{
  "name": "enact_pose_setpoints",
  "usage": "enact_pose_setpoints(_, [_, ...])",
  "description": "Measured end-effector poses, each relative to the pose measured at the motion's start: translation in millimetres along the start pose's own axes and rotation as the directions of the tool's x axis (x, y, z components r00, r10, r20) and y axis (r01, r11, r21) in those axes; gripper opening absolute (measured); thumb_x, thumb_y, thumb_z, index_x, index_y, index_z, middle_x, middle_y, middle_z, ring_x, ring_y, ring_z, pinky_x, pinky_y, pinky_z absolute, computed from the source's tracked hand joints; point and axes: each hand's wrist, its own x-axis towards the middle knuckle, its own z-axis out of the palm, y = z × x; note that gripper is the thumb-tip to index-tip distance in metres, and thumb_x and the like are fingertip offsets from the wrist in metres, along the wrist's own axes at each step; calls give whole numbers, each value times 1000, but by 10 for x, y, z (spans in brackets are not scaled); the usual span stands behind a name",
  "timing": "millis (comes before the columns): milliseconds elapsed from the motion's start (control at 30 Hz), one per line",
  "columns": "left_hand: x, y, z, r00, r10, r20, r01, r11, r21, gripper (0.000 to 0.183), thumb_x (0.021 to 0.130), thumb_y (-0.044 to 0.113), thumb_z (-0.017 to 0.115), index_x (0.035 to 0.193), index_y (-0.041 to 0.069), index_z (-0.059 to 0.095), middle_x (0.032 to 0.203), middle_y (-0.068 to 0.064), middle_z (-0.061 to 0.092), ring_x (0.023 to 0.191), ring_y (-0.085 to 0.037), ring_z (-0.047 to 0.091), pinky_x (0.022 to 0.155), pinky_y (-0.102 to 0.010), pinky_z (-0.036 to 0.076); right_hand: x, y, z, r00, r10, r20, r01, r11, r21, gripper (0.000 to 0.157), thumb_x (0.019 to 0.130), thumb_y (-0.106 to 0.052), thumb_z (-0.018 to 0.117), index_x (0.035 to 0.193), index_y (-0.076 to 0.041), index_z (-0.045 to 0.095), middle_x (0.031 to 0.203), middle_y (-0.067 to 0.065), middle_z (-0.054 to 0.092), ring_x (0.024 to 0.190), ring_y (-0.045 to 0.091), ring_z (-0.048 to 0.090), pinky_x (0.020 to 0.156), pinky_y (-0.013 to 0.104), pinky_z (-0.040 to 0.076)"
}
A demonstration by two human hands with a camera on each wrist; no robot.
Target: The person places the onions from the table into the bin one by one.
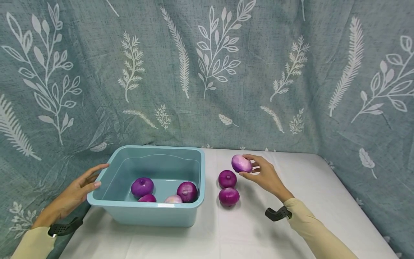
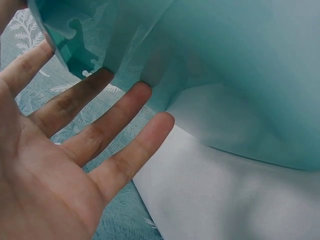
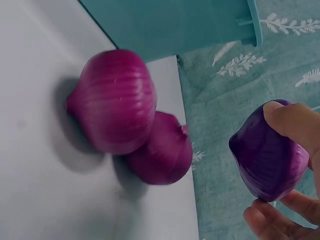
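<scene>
My right hand (image 1: 267, 176) pinches a red onion (image 1: 241, 164) between thumb and fingers, above the white table. Its pale patch shows in the head view, while the right wrist view shows a darker purple side of that onion (image 3: 267, 152). Two more red onions, one (image 1: 227, 179) behind the other (image 1: 229, 197), sit close together below it. At the left end of a blue-green plastic tub (image 1: 152, 216), my left hand (image 1: 76, 189) touches the rim, its fingers fairly straight. The left wrist view shows those fingers (image 2: 117, 122) spread along the tub's outer wall (image 2: 240, 65).
Several onions lie inside the tub, among them a purple one (image 1: 142, 187) and a ribbed one (image 1: 187, 191); the front rim partly hides some. A white cloth (image 1: 310, 180) covers the table. Patterned blue-grey fabric (image 1: 207, 108) hangs behind and at both sides.
</scene>
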Motion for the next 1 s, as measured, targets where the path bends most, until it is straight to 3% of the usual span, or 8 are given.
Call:
enact_pose_setpoints(133, [4, -4, 6, 1000, 2, -6, -2, 1000, 11, 63, 112, 20, 46, 167, 30, 15, 172, -5, 3, 148, -57, 6, 100, -80, 32, 15, -99, 8, 1000, -29, 7, 29, 999, 15, 68, 82, -34, 90, 142, -19, 61, 134, 4, 63, 106, 25, 68, 87, 40, 58])
enact_pose_setpoints(367, [4, -10, 5, 1000, -3, -1, 3, 1000, -1, 63, 112, 20, 45, 167, 30, 15, 172, -2, 1, 148, -57, 1, 100, -84, 25, 41, -290, 39, 997, -82, 12, 82, 996, 39, 67, 82, -31, 90, 141, -18, 61, 134, 2, 63, 106, 19, 66, 88, 44, 58])
enact_pose_setpoints(500, [11, -1, 3, 1000, 2, 1, -2, 1000, 1, 63, 112, 19, 45, 167, 30, 15, 172, -3, 2, 148, -56, 3, 101, -82, 28, 62, -405, 54, 992, -126, 12, 125, 991, 42, 66, 82, -30, 90, 140, -18, 62, 134, -1, 63, 106, 18, 64, 87, 39, 58])
enact_pose_setpoints(667, [19, 7, -5, 1000, 8, 14, -8, 1000, -16, 63, 113, 18, 43, 167, 29, 14, 172, -1, 0, 149, -56, -1, 100, -85, 21, 100, -557, 77, 984, -175, 19, 173, 982, 68, 67, 81, -26, 92, 140, -19, 62, 134, -3, 62, 106, 20, 65, 87, 34, 58])
enact_pose_setpoints(1000, [2, 13, 1, 1000, 16, 12, -17, 1000, 13, 62, 113, 18, 43, 167, 28, 14, 172, -4, 3, 150, -49, 9, 102, -73, 37, 186, -794, 151, 972, -232, 25, 228, 966, 126, 69, 79, -25, 92, 141, -20, 61, 134, -4, 62, 108, 19, 63, 88, 35, 58])
